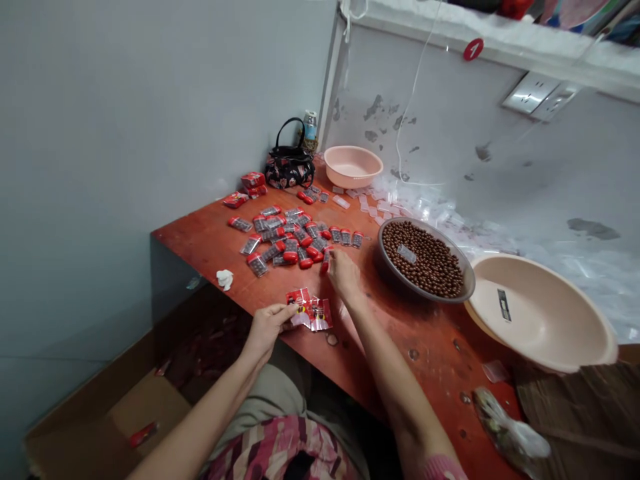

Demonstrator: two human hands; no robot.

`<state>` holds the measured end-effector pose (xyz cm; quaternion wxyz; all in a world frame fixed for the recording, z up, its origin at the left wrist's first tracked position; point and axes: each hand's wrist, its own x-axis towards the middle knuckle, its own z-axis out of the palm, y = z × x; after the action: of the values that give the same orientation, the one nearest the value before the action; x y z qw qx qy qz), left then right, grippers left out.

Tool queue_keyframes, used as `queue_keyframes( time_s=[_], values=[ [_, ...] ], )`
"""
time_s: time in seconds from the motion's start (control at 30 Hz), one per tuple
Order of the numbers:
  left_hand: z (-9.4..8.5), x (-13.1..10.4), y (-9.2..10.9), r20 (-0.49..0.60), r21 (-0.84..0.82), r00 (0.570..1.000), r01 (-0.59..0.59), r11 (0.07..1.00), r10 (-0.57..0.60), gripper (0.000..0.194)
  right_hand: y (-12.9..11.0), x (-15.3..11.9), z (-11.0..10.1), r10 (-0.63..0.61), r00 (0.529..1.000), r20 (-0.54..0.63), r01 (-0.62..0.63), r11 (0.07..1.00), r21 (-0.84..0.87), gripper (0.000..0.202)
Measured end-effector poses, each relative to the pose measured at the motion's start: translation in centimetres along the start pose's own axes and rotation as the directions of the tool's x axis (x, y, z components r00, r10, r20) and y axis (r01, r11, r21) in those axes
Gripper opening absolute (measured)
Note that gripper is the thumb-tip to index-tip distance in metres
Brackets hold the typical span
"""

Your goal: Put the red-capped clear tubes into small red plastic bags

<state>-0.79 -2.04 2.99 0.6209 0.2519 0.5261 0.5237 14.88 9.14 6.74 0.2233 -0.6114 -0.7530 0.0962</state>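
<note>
Between the fingers and thumb of my left hand (270,325) are red printed packets (320,313), held over the front edge of the red table (390,347). My right hand (344,272) reaches to the right side of a pile of small clear boxes with red caps (274,233). Its fingers are closed on one red-capped box (326,259). Dark beads show inside the boxes. To the right of that hand, a grey bowl (383,267) holds many brown balls, with a small clear box (407,253) lying on them.
Beyond the pile are a black handbag (290,167), red packs (253,180) and a pink basin (353,167). A large beige basin (540,310), clear plastic pieces (450,213) and a tied bag (510,427) lie right. White tissue (225,279) is near the left edge; a carton (145,400) stands below.
</note>
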Motion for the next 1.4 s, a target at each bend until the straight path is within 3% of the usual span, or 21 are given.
queue_keyframes(
  time_s=[0.1, 0.17, 0.33, 0.4, 0.43, 0.47, 0.53, 0.6, 0.67, 0.9, 1.13, 1.27, 1.4],
  values=[
    [-0.3, -0.2, 0.5, -0.051, -0.092, 0.998, 0.032, 0.995, -0.037, 0.021, 0.7, 1.9, 0.0, -0.267, 0.952, 0.147, 0.288, 0.946, -0.148, 0.03],
    [-0.5, -0.3, 0.8, -0.064, -0.141, 0.996, 0.054, 0.989, -0.063, 0.021, 1.5, 2.6, -0.1, -0.332, 0.919, 0.212, 0.364, 0.921, -0.14, 0.025],
    [-0.6, 0.0, 0.8, -0.076, -0.252, 0.995, 0.038, 0.967, -0.059, 0.019, 3.2, 0.7, -0.5, -0.216, 0.963, 0.161, 0.236, 0.965, -0.114, 0.02],
    [-0.5, 0.3, 0.6, -0.089, -0.292, 0.994, 0.03, 0.956, -0.058, 0.018, 2.9, -1.9, -0.8, -0.136, 0.983, 0.123, 0.137, 0.991, 0.0, 0.024],
    [-0.4, 0.4, 0.6, -0.096, -0.315, 0.993, 0.035, 0.948, -0.069, 0.018, 2.4, -3.6, -1.0, -0.066, 0.993, 0.095, 0.044, 0.974, 0.223, 0.024],
    [-0.3, 0.5, 0.5, -0.096, -0.343, 0.992, 0.046, 0.938, -0.083, 0.017, 1.7, -5.4, -1.2, -0.016, 0.993, 0.115, -0.037, 0.894, 0.446, 0.024],
    [0.0, 0.5, 0.5, -0.083, -0.4, 0.992, 0.059, 0.914, -0.1, 0.017, 0.1, -8.9, -1.4, 0.0, 0.971, 0.241, -0.175, 0.687, 0.706, 0.023],
    [0.5, 0.4, 0.6, -0.059, -0.444, 0.994, 0.057, 0.894, -0.093, 0.016, -1.6, -11.9, -1.4, 0.017, 0.935, 0.354, -0.31, 0.522, 0.795, 0.023],
    [1.0, 0.1, 0.6, -0.039, -0.465, 0.996, 0.055, 0.884, -0.083, 0.015, -2.9, -13.8, -1.0, 0.064, 0.923, 0.38, -0.366, 0.45, 0.814, 0.022],
    [2.9, -1.2, 0.8, 0.052, -0.441, 0.998, 0.044, 0.896, -0.023, 0.02, -3.4, -14.7, 0.2, 0.13, 0.943, 0.307, -0.332, 0.44, 0.834, 0.022],
    [3.9, -1.8, 0.9, 0.067, -0.428, 0.998, 0.02, 0.904, 0.009, 0.022, -3.3, -14.7, 0.6, 0.098, 0.923, 0.373, -0.386, 0.263, 0.884, 0.024],
    [4.1, -1.9, 0.8, 0.077, -0.437, 0.996, -0.002, 0.9, 0.04, 0.021, -3.4, -14.7, 0.7, 0.196, 0.932, 0.306, -0.355, 0.311, 0.882, 0.023],
    [4.1, -1.9, 0.7, 0.146, -0.37, 0.988, 0.006, 0.929, 0.051, 0.02, -3.3, -14.5, 0.5, 0.105, 0.946, 0.307, -0.325, 0.322, 0.889, 0.023]
  ],
)
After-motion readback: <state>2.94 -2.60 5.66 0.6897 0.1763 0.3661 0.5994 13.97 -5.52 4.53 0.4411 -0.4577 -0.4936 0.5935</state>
